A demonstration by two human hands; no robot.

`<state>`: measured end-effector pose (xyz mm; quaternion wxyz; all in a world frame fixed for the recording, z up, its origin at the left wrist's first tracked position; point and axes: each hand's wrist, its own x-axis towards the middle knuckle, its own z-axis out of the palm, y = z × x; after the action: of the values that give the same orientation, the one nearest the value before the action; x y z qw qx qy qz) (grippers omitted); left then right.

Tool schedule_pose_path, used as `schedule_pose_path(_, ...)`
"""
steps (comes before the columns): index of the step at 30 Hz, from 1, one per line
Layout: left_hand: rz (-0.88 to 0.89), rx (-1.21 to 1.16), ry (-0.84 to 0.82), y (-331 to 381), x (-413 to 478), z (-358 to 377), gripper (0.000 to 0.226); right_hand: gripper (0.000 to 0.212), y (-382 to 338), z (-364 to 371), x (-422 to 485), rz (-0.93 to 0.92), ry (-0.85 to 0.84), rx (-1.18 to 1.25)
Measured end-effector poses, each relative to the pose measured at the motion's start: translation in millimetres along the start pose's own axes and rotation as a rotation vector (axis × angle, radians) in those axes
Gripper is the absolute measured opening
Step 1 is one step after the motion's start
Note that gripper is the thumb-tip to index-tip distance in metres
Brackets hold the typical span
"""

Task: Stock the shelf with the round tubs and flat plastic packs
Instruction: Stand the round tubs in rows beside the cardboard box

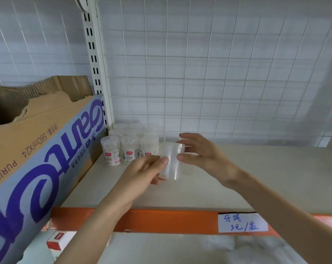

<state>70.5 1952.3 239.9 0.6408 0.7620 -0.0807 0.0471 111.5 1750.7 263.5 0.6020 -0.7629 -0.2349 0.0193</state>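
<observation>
Translucent plastic tub (169,161) is held upright over the shelf (256,168), just right of the stocked tubs (130,147). The left hand (142,172) wraps its side with the thumb in front, and the right hand (199,153) pinches it between thumb and fingers.

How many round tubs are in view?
10: nine stocked tubs in a three-by-three block, back left of the shelf; one held tub between left hand and right hand. Back rows blurry; more may hide.

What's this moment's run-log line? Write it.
left hand, right hand: holding tub | tub: right of stocked tubs | shelf: partly filled
</observation>
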Motion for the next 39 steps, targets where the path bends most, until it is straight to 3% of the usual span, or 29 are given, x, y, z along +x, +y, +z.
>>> schedule_pose_path(2,0.032,-0.064,0.083,-2.2,-3.6,-6.3,0.008,0.048,4.0,11.9,-0.5,0.024,-0.06,0.019)
schedule_pose_path(5,0.045,-0.11,0.126,-1.5,-7.6,-16.4,0.029,0.046,8.2,27.2,-1.0,0.042,-0.209,0.003)
schedule_pose_path(8,0.049,-0.096,0.158,-2.0,-11.4,-25.9,0.031,0.046,9.0,39.2,2.1,0.046,-0.224,0.086)
schedule_pose_path(14,-0.009,0.008,0.195,-1.0,-16.6,-33.4,0.017,0.049,13.4,55.3,9.8,0.062,-0.151,0.1)
schedule_pose_path(20,0.0,0.095,0.217,-5.2,-15.7,-35.5,0.046,0.035,9.9,68.1,13.4,0.027,-0.053,-0.085)
schedule_pose_path(26,0.033,0.138,0.225,-12.7,-11.4,-34.9,0.062,0.061,12.6,81.1,14.7,0.04,0.06,-0.282)
schedule_pose_path(30,0.037,0.069,0.26,-10.3,-15.9,-40.0,0.056,0.05,10.6,74.1,13.0,0.098,-0.062,-0.09)
schedule_pose_path(34,0.033,0.001,0.152,-6.9,-20.5,-49.7,0.036,0.037,7.7,61.8,9.6,0.075,-0.191,0.143)
schedule_pose_path(39,-0.032,-0.024,0.09,-9.0,-19.8,-54.6,0.034,0.043,7.4,60.9,11.0,0.074,-0.189,0.192)
